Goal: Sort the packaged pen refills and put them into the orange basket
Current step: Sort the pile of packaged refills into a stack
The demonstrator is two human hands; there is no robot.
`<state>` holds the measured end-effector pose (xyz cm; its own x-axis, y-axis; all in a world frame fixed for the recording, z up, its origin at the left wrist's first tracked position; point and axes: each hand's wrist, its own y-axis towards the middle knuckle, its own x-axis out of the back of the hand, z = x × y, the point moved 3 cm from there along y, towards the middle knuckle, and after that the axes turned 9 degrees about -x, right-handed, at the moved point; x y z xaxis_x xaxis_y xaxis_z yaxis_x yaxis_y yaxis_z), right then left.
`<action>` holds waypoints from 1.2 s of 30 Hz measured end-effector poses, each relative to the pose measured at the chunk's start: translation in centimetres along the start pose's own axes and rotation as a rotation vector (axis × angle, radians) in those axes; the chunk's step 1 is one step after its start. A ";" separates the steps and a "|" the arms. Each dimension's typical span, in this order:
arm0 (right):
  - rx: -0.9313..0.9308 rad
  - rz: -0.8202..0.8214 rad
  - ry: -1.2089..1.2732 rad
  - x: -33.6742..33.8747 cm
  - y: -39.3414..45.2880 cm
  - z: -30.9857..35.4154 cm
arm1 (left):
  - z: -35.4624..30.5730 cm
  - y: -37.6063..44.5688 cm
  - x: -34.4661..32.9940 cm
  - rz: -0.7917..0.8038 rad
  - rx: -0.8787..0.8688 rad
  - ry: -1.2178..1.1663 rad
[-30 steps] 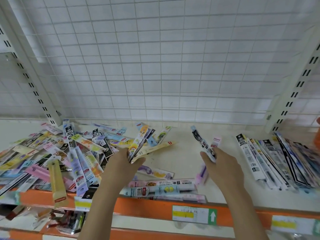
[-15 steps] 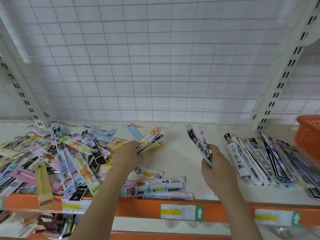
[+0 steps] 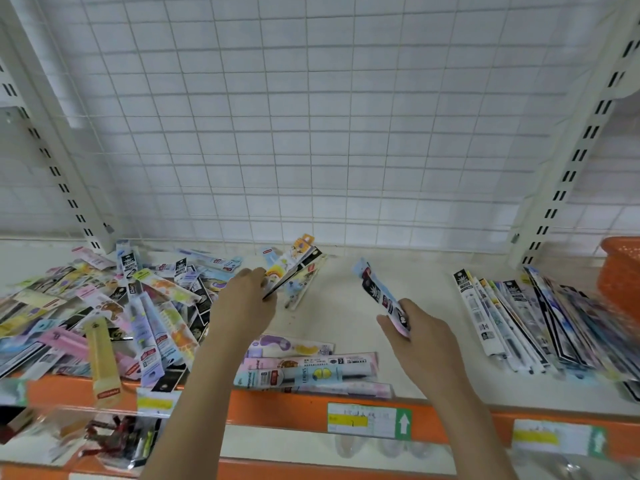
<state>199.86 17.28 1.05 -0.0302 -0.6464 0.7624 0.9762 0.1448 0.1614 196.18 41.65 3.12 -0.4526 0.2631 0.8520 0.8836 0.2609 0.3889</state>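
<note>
Fingers of my left hand [image 3: 242, 306] are closed around a small fan of refill packs [image 3: 294, 263], which stick up and away from me, above the white shelf [image 3: 343, 303]. With my right hand [image 3: 420, 329] I pinch a thin bundle of packs [image 3: 379, 294] with black and light blue print; the thumb lies on one side and the other fingers are curled behind, and the bundle leans toward the back left.

To the left of my left hand lies a big loose heap of mixed packs [image 3: 104, 306], in many colours and crossing each other in all directions. Some of them hang over the orange front edge [image 3: 277, 407] of the shelf. Between my two forearms a few more packs [image 3: 304, 370] lie flat, close to this edge. On my right there is a sorted row of packs [image 3: 519, 320], side by side and all pointing the same way. The orange basket [image 3: 620, 275] stands at the far right of the shelf, behind this row, and only part of it is in view; I cannot tell what is inside. Behind the shelf there is a white wire grid [image 3: 311, 116].
</note>
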 end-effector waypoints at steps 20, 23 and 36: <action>0.206 0.453 -0.255 -5.6 -1.9 4.9 | 4.0 -9.5 4.3 -0.221 0.235 -0.104; 0.179 0.467 -0.277 -5.5 -1.8 5.1 | 4.2 -9.9 4.3 -0.222 0.254 -0.105; 0.177 0.229 -0.359 -3.0 -2.1 4.9 | 4.4 -12.2 4.5 -0.228 0.265 -0.116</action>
<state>196.86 22.60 1.53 0.0793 -0.2866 0.9548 0.9155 0.3998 0.0439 182.86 43.77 0.66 -0.6583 0.2705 0.7025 0.7036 0.5527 0.4466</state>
